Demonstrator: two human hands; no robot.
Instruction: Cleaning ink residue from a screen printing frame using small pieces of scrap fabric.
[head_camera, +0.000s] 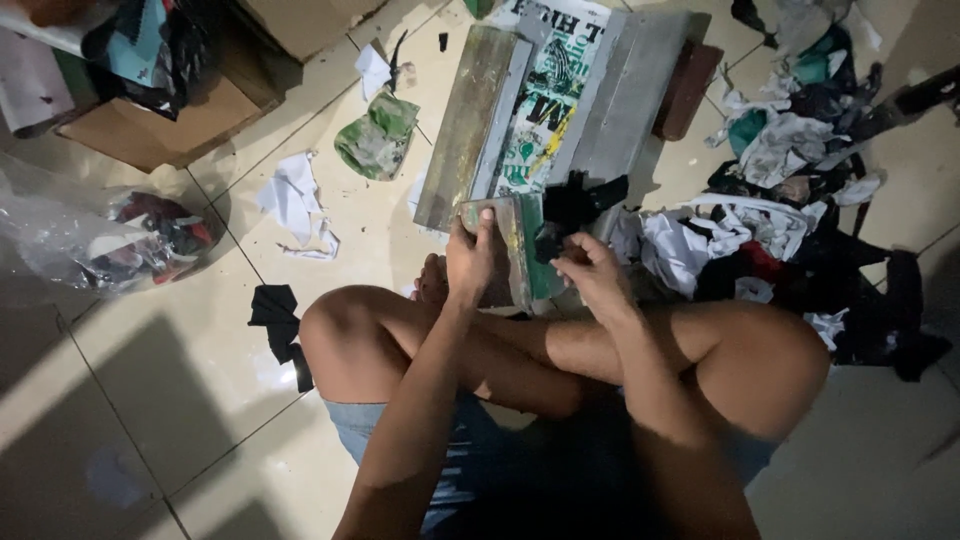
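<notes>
Clear plastic bag of cloth scraps (120, 235) far left, well apart from the work, with a brown cardboard box (150, 125) behind it. Next, crumpled white paper (295, 200) and a green-stained rag (378, 135) on the pale floor tiles (180, 370). Ahead of the knees, a long grey wooden frame with a green-printed panel (480, 120), lying flat.

Left hand (470, 262) clamped over the top edge of a small green-smeared flat board (522, 250), stood on edge by the crossed legs. Right hand (592, 272) pinched shut on a black cloth wad (575, 200), pressed to the board's upper right.

Probably best: brace the board firmly with the left, wipe with a clean fold, and work along the edge, not across it. Heap of mixed rags (790, 200) just right, near for a fresh piece.
</notes>
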